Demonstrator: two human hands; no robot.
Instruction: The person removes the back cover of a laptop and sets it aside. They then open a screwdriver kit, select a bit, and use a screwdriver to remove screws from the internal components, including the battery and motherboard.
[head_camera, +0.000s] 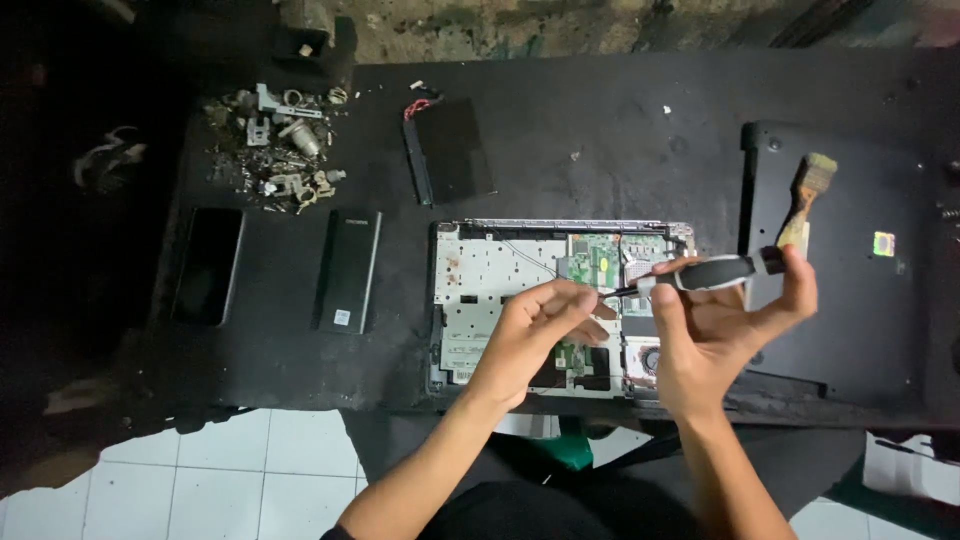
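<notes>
Workbench (620, 130), black-topped and scuffed, fills most of the view, with white floor tiles (250, 470) showing below its near edge. Opened laptop chassis (500, 270) lies near the front middle of the bench, its bottom cover off, white inner frame and green circuit board (600, 255) exposed, a small fan (650, 357) at its near right corner. Detached black bottom cover (850, 290) sits just right of the chassis, a small paintbrush (806, 200) with wooden handle resting on it. Flat black battery pack (452, 150) with red wires lies behind the chassis. Two dark slabs lie to the left: a black drive-like unit (348, 270) and, further left, a phone (208, 265) face up. Heap of metal brackets and screws (275, 145) occupies the far left corner. Right hand (715, 335) is closed around a screwdriver (700, 272) with black-and-white handle, held nearly level above the chassis, tip pointing left. Left hand (535, 335) hovers over the board, fingertips pinched together at the screwdriver tip; whether something small sits between them cannot be told.
</notes>
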